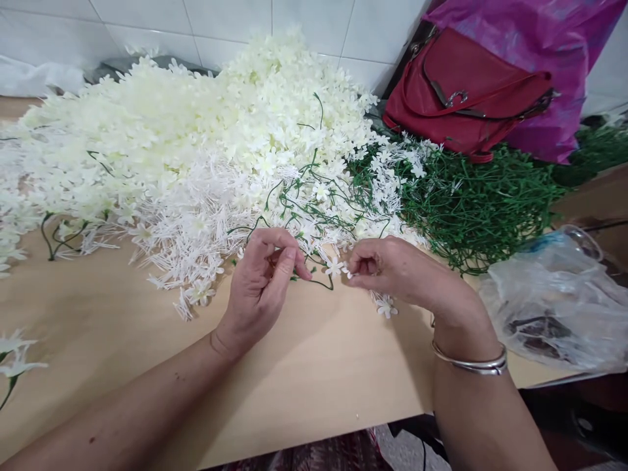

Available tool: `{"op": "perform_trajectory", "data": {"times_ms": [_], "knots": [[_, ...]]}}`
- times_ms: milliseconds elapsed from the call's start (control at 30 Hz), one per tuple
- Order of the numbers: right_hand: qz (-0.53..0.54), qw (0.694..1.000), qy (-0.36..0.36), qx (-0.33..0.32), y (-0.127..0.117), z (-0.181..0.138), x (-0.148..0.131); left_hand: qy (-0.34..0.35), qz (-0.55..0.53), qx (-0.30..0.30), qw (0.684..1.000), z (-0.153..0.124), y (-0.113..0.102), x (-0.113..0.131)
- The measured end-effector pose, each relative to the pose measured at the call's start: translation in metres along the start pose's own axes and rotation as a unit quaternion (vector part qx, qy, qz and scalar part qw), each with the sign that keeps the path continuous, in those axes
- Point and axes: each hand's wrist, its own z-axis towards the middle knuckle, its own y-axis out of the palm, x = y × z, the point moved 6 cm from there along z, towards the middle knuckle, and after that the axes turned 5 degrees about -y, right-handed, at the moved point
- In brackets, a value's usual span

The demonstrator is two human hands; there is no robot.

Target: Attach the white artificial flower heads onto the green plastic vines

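My left hand [262, 284] is curled, thumb against fingers, with a thin green plastic stem [321, 284] coming out at its fingertips. My right hand [387, 268] pinches a small white artificial flower [346, 271] between thumb and fingers, just right of the left hand. Another white flower [334, 266] shows in the gap between the hands. Beyond them lie loose green stems [294, 199] on a heap of cream artificial blossoms [235, 111] and thin white pieces [191, 203]. A single white blossom [386, 307] rests below my right hand.
A tangle of green stems [485, 203] lies at the right, under a red handbag [471, 91] and a purple plastic bag [549, 78]. A clear plastic bag [564, 301] sits on the wooden table [304, 366] at the right edge. White flowers [19, 356] stand at far left.
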Motion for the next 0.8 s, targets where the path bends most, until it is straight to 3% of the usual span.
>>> {"op": "perform_trajectory", "data": {"times_ms": [100,267,400,567,800], "knots": [[0.044,0.999,0.014,0.026,-0.007,-0.002,0.002,0.045,0.123,-0.004,0.991,0.003,0.001,0.008],[0.122,0.975,-0.028,0.183,-0.017,0.002,-0.01,0.039,0.187,-0.025,0.981,0.005,0.004,0.005],[0.195,0.958,-0.074,0.197,0.001,0.009,-0.026,-0.028,0.144,-0.042,0.988,0.003,0.006,-0.01],[0.14,0.957,-0.124,0.223,0.004,0.007,-0.043,-0.062,0.098,-0.055,0.992,0.002,0.004,-0.018],[0.074,0.969,-0.02,0.236,0.001,0.006,-0.015,-0.113,0.111,-0.035,0.987,0.004,0.0,-0.017]]}}
